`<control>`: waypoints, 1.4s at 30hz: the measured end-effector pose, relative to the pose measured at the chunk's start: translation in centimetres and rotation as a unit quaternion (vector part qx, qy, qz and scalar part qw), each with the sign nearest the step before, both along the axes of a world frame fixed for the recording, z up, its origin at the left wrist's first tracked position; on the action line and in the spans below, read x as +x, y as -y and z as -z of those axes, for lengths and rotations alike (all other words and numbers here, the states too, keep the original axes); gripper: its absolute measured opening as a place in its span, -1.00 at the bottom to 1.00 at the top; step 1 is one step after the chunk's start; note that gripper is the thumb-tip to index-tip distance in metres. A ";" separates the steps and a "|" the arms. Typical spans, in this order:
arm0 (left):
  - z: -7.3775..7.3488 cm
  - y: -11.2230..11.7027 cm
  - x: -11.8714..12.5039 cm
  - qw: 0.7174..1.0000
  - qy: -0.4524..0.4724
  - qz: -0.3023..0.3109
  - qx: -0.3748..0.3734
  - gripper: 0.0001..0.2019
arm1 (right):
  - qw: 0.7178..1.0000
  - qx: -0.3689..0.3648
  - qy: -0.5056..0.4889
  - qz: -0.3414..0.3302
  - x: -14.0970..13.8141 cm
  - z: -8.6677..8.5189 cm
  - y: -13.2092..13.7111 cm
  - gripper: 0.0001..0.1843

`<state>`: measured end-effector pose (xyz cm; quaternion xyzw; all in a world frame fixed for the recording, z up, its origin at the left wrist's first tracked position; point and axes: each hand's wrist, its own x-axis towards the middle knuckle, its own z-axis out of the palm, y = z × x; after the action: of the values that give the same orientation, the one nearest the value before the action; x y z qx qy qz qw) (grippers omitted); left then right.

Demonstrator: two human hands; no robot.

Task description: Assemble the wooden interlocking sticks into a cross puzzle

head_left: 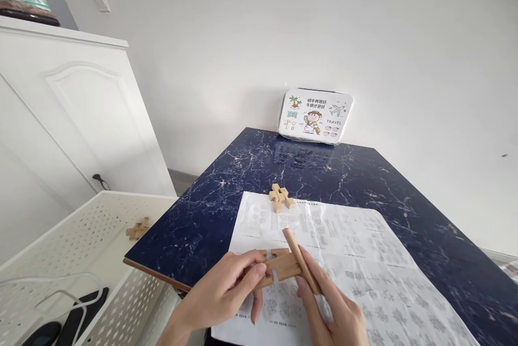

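My left hand (226, 289) is closed on a notched wooden puzzle piece (279, 265), held flat above a printed instruction sheet (356, 259). My right hand (334, 311) pinches a plain wooden bar (301, 259) that slants across the notched piece and touches it. Both hands hover over the near part of the dark blue marble table (356, 178). A small assembled wooden cross puzzle (280, 197) rests at the sheet's far edge, apart from my hands.
A white illustrated box (314, 115) leans on the wall at the table's far end. Left of the table stands a white perforated cart (73, 238) with loose wooden pieces (138, 229) and dark objects (65, 321). A white cabinet (65, 103) rises behind it.
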<state>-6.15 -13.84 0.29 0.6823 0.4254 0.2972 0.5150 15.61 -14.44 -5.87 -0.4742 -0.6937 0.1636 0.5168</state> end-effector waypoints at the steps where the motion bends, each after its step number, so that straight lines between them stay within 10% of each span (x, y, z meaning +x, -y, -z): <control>1: 0.0 0.0 0.0 1.000 -0.005 0.002 0.000 -0.58 | 1.000 0.000 0.000 0.003 0.0 0.0 0.0 -0.57; 42: -0.5 0.0 0.0 0.999 -0.025 -0.018 0.041 -0.63 | 0.990 0.065 0.045 -0.117 -0.2 -0.3 -0.5 -0.42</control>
<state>-6.17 -13.84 0.81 0.7018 0.4380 0.3067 0.4708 15.43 -13.91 -5.61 -0.3619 -0.7760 0.1559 0.4924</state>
